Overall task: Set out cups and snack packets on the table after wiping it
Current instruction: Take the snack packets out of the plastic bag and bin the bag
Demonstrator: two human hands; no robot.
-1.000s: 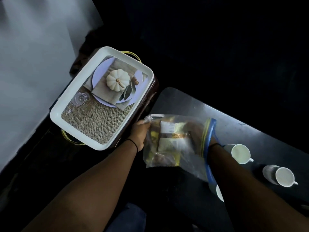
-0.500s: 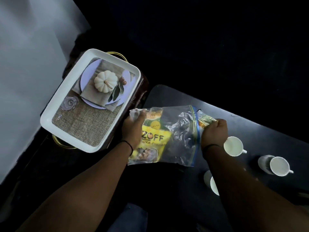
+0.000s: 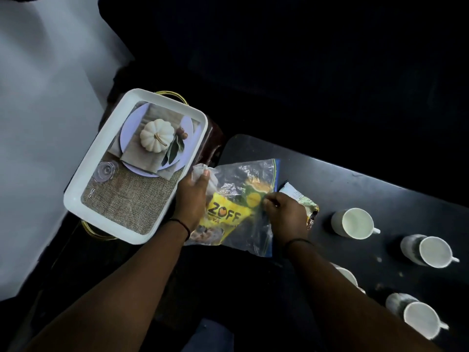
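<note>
A clear zip bag [image 3: 236, 179] with a blue seal lies at the left end of the dark table [image 3: 355, 186]. Inside it is a yellow snack packet [image 3: 225, 214] with other packets below it. My left hand [image 3: 193, 196] grips the bag's closed corner. My right hand [image 3: 286, 214] has its fingers pinched at the bag's open blue edge. One loose snack packet [image 3: 302, 199] lies on the table just behind my right hand. Several white cups stand to the right: one [image 3: 352, 222] nearest, another [image 3: 429, 251] farther right, a third [image 3: 416, 318] near the front edge.
A white tray [image 3: 76, 199] printed with a pumpkin picture rests on a gold-handled stand left of the table, touching my left wrist. One cup [image 3: 347, 275] is half hidden behind my right forearm. A pale wall rises at far left. The far side is dark.
My right hand pulled a packet out of the bag, left it on the table, and came back to the bag's mouth. My left hand kept its grip on the bag.
</note>
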